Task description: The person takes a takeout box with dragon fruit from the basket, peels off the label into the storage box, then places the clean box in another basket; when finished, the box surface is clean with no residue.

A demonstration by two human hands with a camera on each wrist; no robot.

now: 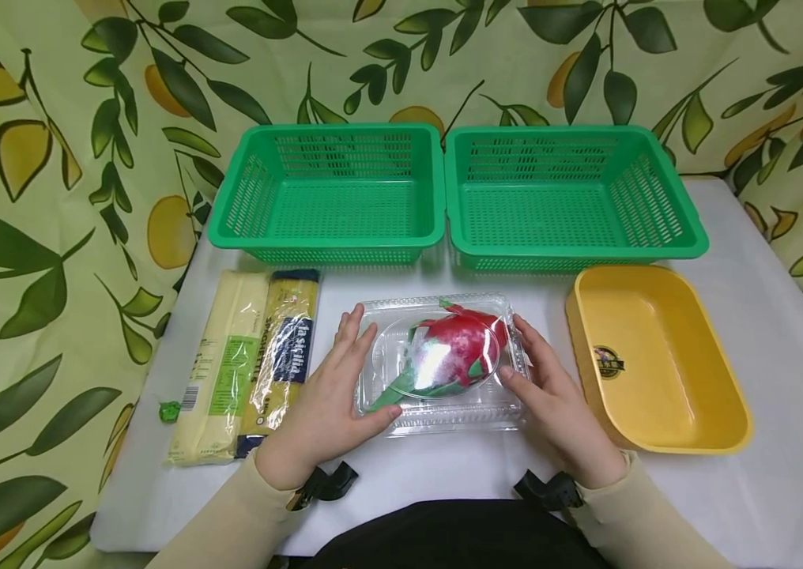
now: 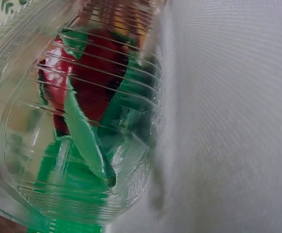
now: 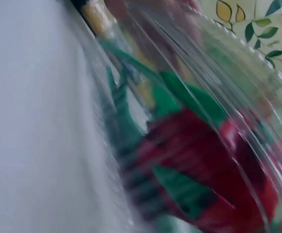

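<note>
A clear plastic clamshell box (image 1: 444,419) with a lid lies on the white table in the head view. Inside sits a red dragon fruit (image 1: 454,344) with green leafy scales; both wrist views show it through the plastic, the left wrist view with the dragon fruit (image 2: 92,82) upper left and the right wrist view with the dragon fruit (image 3: 199,165) lower right, blurred. My left hand (image 1: 323,403) lies along the box's left side, fingers extended and thumb at the front corner. My right hand (image 1: 561,403) holds the right edge, thumb over the lid, fingers along the side.
Two green perforated baskets (image 1: 344,237) (image 1: 579,251) stand side by side behind the box. Right of it is a yellow tub (image 1: 657,363). Left lie a pale noodle packet (image 1: 220,371) and a spaghetti packet (image 1: 288,348), with a small green item (image 1: 169,411) beside them.
</note>
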